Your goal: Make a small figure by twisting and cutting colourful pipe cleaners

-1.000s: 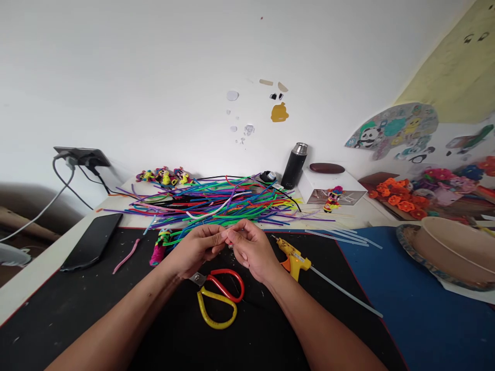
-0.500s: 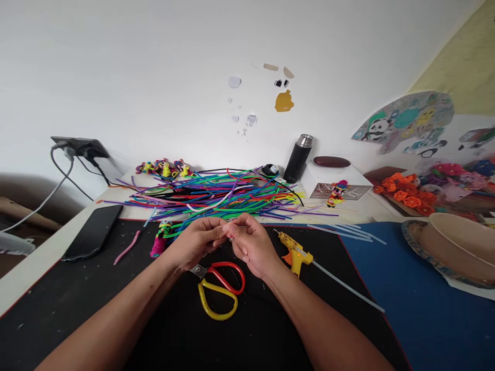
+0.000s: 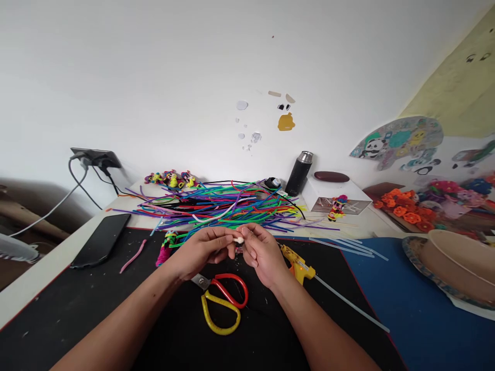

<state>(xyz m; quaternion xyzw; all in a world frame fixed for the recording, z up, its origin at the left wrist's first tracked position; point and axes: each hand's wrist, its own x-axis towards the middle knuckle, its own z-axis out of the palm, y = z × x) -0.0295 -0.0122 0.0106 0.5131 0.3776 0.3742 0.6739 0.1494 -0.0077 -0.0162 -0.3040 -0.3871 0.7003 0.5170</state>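
A small whitish piece (image 3: pixel 238 240) shows between the fingertips of both hands, above the black mat. My left hand (image 3: pixel 209 250) pinches it from the left, and my right hand (image 3: pixel 263 252) meets it from the right with thumb and fingers pressed together. Below the hands lie scissors with one red and one yellow handle (image 3: pixel 221 313). Just right of my right hand is a yellow glue gun (image 3: pixel 299 265), partly covered. A pink and green pipe-cleaner figure (image 3: pixel 164 252) lies left of my left hand.
Many coloured pipe cleaners (image 3: pixel 216 206) spread behind the hands. A phone (image 3: pixel 101 239) and a pink strip (image 3: pixel 133 256) lie left. A black thermos (image 3: pixel 299 174) and a white box (image 3: pixel 328 193) stand at the back. Glue sticks (image 3: pixel 348 246) and a bowl (image 3: pixel 460 257) are right.
The view has tilted up, so the scene sits lower in the picture. The fingertips have shifted slightly, and the whitish piece between them shows more clearly.
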